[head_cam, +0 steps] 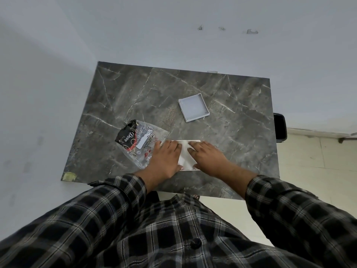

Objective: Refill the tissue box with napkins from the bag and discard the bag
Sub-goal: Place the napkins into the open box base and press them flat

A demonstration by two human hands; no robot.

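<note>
- Napkins (185,154) lie under both hands at the near-centre of the dark marbled surface (123,89); only a white strip shows in the gap btwn the hands, plus a thin white edge at the far and near sides.
- Left hand (164,159) covers the stack's left part, right hand (207,157) the right part; fingertips nearly meet over the middle.
- Stack looks white and flat, w/ straight edges. Whether it sits in the tissue box can't be told, as the hands hide it.
- Bag (138,143) lies just left of the left hand, touching it or partly under it; clear crumpled plastic w/ black-and-red print and a white label.
- Square grey lid-like tray (193,107), shallow rim up, sits farther back on the surface, well apart from the hands.
- Left-hand fingers (170,145): spread flat, palm down, pressing on the napkins, not curled around anything.
- Right-hand fingers (195,146): likewise extended flat, pressing down on the napkins; thumb rests at the stack's near edge.
- Plaid sleeves (289,200) fill the foreground.
</note>
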